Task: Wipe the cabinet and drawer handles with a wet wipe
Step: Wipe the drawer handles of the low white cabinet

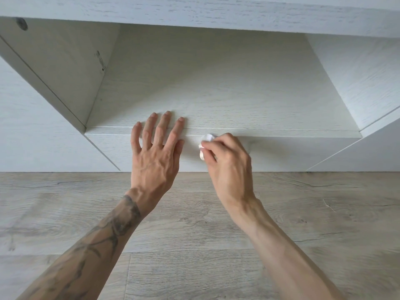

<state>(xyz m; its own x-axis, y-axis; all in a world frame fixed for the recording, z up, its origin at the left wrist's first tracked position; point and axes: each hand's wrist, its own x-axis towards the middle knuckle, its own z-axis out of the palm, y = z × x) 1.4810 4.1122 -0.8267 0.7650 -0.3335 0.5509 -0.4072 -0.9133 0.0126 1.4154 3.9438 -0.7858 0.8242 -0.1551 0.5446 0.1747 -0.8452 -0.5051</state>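
Wet wipe [205, 141], bunched, sits clamped in the right hand [229, 165] fingers against the drawer front [281, 152]; its handle is probably hidden beneath. Left hand [154, 154] braces alongside, fingers spread flat on the shelf [216, 94] edge.

- Setting: a room in a home, most likely a living room or bedroom; exact room cannot be told.
- Evidence 1: a low white cabinet [216, 87] with wood-grain laminate, an open shelf niche above a closed front.
- Evidence 2: a grey-brown wood-look plank floor [194, 245] running up to the cabinet base.
- Evidence 3: bare hands, no work clothing or tools in view.
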